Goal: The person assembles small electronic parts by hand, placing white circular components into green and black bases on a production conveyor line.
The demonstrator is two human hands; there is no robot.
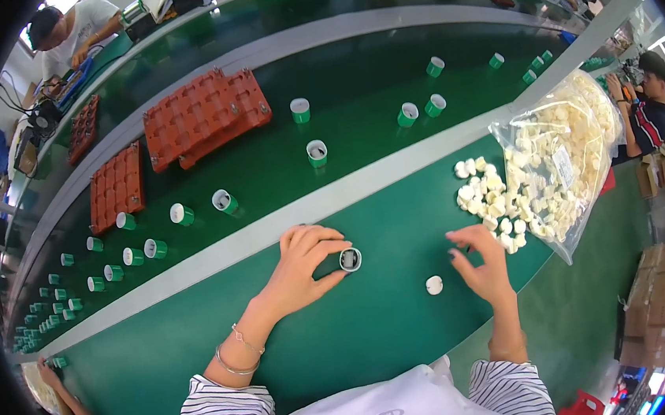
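My left hand (pixel 300 267) has its thumb and index finger around a small round cup (pixel 356 268), which stands on the green bench top (pixel 358 324). The cup has a pale rim, and a grey part sits inside its dark opening. To the right, my right hand (pixel 487 269) hovers over the bench with thumb and index finger apart and nothing visible between them. Just left of its wrist lies a single round white cap (pixel 434 285). Beyond its fingers is a loose pile of white caps (pixel 490 198), spilling from a clear plastic bag (pixel 570 163).
Past a pale rail (pixel 393 172), a dark green belt carries several green-and-white cups (pixel 317 154) and red-brown slotted trays (pixel 194 117). Co-workers sit across at the far left and at the right; another person's arm (pixel 77 408) reaches in at lower left. Cardboard boxes (pixel 661 297) stand at right.
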